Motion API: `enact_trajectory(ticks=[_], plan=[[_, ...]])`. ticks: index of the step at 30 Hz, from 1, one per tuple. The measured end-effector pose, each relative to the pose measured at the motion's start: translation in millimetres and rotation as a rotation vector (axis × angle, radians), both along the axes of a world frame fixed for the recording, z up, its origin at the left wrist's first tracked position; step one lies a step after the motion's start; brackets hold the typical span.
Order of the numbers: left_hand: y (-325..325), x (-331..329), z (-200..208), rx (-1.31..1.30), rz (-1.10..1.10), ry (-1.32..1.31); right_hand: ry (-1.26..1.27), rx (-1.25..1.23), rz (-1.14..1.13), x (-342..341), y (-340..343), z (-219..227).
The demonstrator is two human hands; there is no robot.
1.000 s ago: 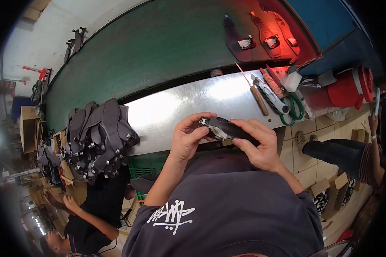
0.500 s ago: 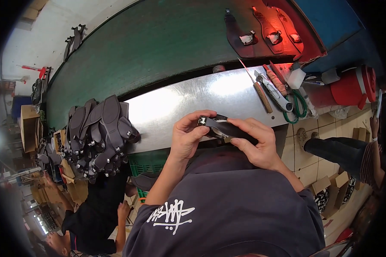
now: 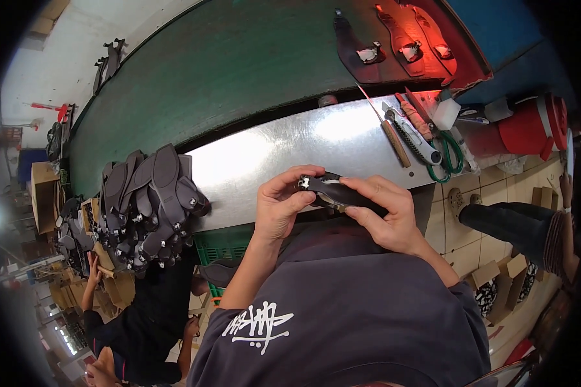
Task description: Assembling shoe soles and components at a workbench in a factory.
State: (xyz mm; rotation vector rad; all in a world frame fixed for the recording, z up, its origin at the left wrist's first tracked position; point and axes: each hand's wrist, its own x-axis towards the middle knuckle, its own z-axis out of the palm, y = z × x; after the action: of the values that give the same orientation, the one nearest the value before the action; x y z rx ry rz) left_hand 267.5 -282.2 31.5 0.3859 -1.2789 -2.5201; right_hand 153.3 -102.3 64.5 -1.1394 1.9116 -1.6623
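Clearly, a dark sole (image 3: 346, 195) bridges both hands (image 3: 279, 208) (image 3: 390, 218).

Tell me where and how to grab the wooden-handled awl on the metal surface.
Grip the awl by its wooden handle, probably best from the near left: the thin spike points to the far side, and the utility knife lies close along the right.

At the near edge of the steel ledge (image 3: 258, 155), the left hand (image 3: 277, 204) and right hand (image 3: 392, 214) partly hide a dark sole (image 3: 343, 196).
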Motion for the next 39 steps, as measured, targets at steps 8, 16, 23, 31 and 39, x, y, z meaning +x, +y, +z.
enact_trajectory(ticks=[8,16,23,31,39], plan=[[-1,-1,-6,-0.213,0.025,0.042,0.075,0.035,-0.005,-1,-3,3],[-5,3,-6,-0.320,-0.001,0.025,0.255,0.161,0.076,-9,-1,13],[-12,10,-15,-0.415,0.007,0.022,0.272,0.198,0.097,-8,0,11],[-15,12,-16,-0.415,-0.037,0.007,0.345,0.142,0.072,-5,-2,1],[-13,9,-9,-0.440,-0.138,0.054,0.432,0.167,0.085,-3,-1,7]])
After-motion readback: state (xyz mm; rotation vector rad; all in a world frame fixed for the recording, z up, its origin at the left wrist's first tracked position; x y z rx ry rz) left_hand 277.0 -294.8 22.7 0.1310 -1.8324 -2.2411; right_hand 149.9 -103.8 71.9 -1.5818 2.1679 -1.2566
